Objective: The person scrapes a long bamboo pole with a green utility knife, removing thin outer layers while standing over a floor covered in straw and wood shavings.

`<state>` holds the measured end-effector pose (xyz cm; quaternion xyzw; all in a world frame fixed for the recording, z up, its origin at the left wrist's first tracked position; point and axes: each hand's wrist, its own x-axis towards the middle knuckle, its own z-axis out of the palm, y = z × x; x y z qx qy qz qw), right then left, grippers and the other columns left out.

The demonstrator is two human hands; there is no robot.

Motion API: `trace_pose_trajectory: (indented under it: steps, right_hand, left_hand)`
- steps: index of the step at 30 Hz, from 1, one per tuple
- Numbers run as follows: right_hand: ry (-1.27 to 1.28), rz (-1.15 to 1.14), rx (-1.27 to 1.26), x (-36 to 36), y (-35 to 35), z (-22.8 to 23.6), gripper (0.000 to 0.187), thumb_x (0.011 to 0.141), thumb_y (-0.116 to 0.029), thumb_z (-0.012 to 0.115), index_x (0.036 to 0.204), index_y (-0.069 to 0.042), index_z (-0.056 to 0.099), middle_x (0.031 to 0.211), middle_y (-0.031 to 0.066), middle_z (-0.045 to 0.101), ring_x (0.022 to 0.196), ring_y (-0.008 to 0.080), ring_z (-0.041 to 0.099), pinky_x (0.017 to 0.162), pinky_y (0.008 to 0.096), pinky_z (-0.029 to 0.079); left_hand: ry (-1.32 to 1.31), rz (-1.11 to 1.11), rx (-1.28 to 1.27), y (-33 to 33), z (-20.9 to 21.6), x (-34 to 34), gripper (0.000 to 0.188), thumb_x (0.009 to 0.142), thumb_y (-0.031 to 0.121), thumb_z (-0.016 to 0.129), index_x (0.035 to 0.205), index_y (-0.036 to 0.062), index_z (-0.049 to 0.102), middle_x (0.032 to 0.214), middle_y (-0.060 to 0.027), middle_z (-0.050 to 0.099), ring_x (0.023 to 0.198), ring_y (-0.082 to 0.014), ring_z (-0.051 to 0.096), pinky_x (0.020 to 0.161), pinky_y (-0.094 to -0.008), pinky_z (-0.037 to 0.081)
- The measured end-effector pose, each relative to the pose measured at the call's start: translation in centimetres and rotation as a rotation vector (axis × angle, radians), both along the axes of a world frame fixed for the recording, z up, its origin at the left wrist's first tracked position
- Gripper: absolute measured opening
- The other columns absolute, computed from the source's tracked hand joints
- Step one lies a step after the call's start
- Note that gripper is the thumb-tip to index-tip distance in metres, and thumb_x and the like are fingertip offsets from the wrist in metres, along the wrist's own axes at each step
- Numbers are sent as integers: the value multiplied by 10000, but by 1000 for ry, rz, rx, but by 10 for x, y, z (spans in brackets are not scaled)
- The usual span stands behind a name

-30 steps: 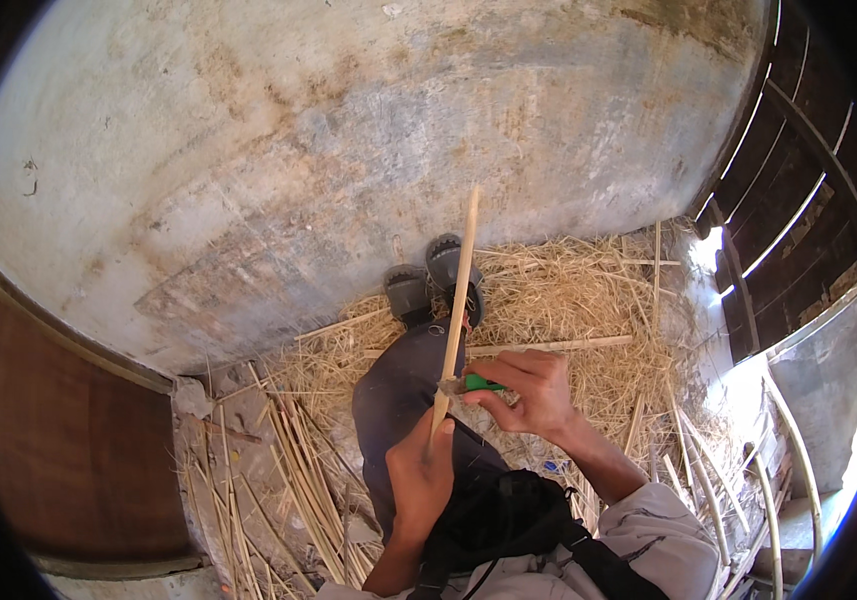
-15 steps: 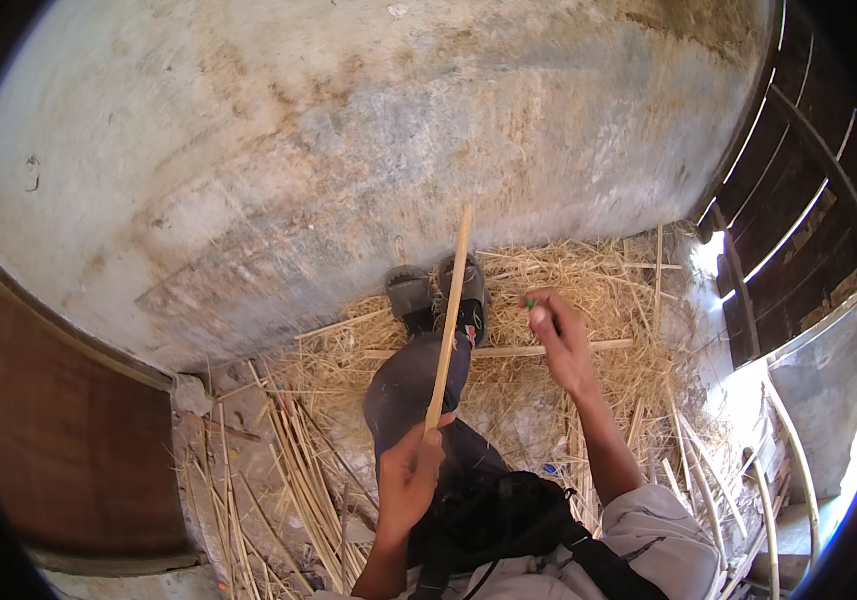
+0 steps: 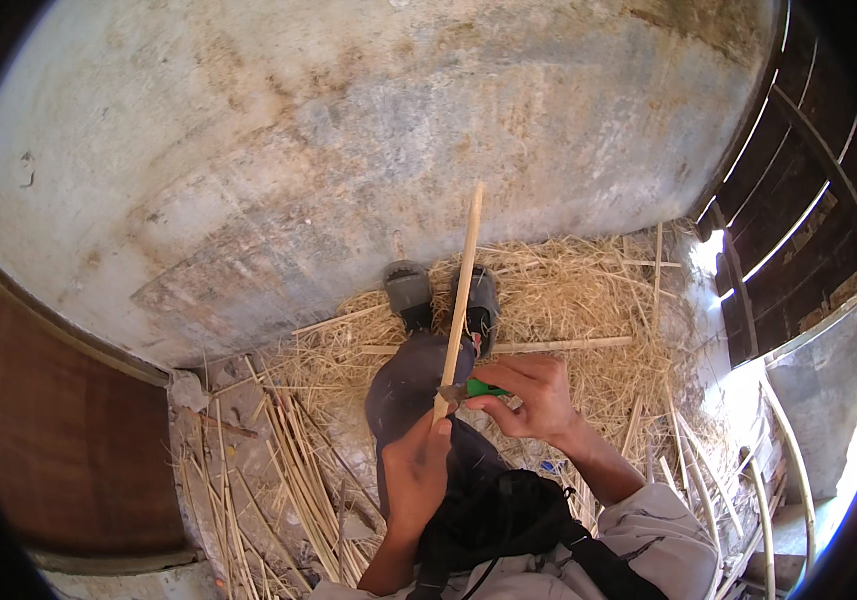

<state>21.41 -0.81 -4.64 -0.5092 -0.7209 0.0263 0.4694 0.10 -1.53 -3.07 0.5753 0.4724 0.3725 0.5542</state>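
Observation:
My left hand [image 3: 416, 462] is closed round the lower end of a pale bamboo strip [image 3: 465, 290], which points up and away over my leg. In my right hand [image 3: 533, 400] is a small knife with a green handle [image 3: 485, 387]. Its dull blade [image 3: 452, 395] lies against the strip just above my left thumb. My right thumb and fingers pinch the handle and cover part of it.
Shavings [image 3: 568, 290] cover the floor around my shoes [image 3: 410, 292]. Long bamboo strips [image 3: 308, 470] lie in a heap to the left, with poles [image 3: 763, 510] at the right. A stained wall [image 3: 368, 150] rises ahead; a brown panel [image 3: 58, 420] stands left.
My right hand has come down and left, bringing the knife blade onto the strip near my left hand. The strip's far end has shifted slightly up and right.

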Motion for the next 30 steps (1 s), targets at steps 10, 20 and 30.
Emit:
trace_pose_trajectory:
  steps: [10,20,30]
  right_hand:
    - [-37,-131,34,3,15,10,280,819,-322,888,985,-121,784,710,14,651,566,235,641,522,362,496]
    - [91,-520,60,58,63,0,276,968,-356,780,1092,-111,812,722,18,672,516,149,553,474,337,404]
    - [826,-201,-159,73,57,8,435,1076,-466,589,1193,-63,708,659,-81,373,588,47,318,557,260,215]
  left_hand:
    - [83,50,149,-5,-22,-7,309,1103,184,604,1282,-27,740,701,77,476,639,-19,399,551,-235,286]
    - [129,-36,94,-21,-21,-15,286,1077,171,642,1264,-17,748,703,-5,575,650,-38,468,570,-254,399]
    - [-54,-254,-146,2,-28,-33,351,1136,226,533,1356,0,688,687,37,508,615,-32,449,553,-237,371]
